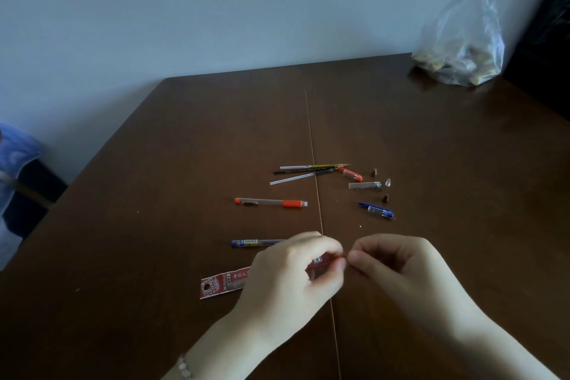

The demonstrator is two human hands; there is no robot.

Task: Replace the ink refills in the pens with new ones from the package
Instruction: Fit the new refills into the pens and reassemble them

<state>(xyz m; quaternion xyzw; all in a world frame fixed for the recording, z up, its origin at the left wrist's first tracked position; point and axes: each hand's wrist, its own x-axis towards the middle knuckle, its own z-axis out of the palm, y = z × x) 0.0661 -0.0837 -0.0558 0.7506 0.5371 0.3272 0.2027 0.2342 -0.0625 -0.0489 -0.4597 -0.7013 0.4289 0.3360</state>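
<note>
The red refill package [222, 282] lies flat at the near middle of the brown table [154, 163]. Its right end runs under my left hand [293, 281], whose curled fingers pinch that end. My right hand [398, 265] meets it fingertip to fingertip, thumb and forefinger pinching the same end. What sits between the fingertips is hidden. A blue pen barrel [256, 242] lies just beyond my left hand. Farther back is an orange pen [270, 203]. Loose refills [305, 171] lie at the back of the group.
Right of the table seam lie an orange cap [350, 174], a clear cap [365, 185], a blue cap [376, 210] and three small pen tips [385, 198]. A clear plastic bag [459, 49] stands at the far right corner. A blue object [15, 163] is beyond the left edge.
</note>
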